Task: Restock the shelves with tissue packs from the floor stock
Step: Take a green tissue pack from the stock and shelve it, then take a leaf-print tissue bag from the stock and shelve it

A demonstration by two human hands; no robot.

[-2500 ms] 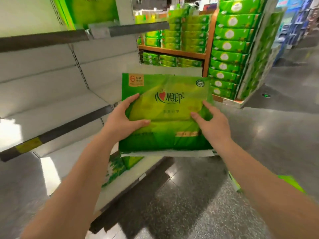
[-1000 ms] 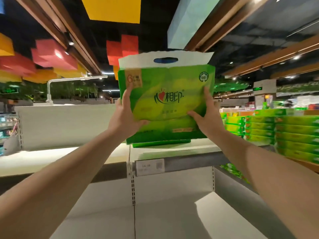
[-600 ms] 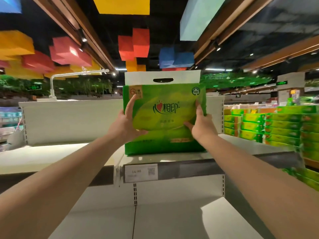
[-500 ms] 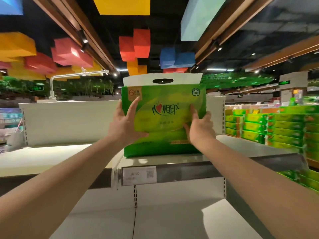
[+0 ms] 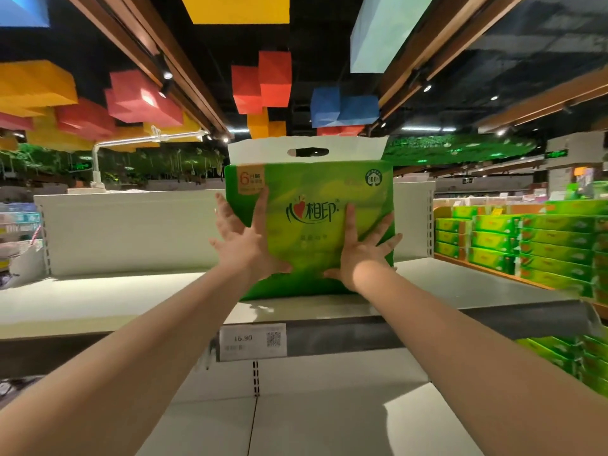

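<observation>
The tissue pack (image 5: 320,232) now stands upright near the top shelf's (image 5: 460,291) front edge. Left hand (image 5: 245,246) and right hand (image 5: 362,251) have splayed their fingers flat against it; its lower corners seem hidden.

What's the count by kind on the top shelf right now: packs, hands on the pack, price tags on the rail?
Green plastic tissue pack with white carry handle, standing upright on the white top shelf: 1
Bare hands pressing flat on its front, left hand and right hand: 2
White paper price tag on the grey shelf rail: 1
Total: 4
</observation>
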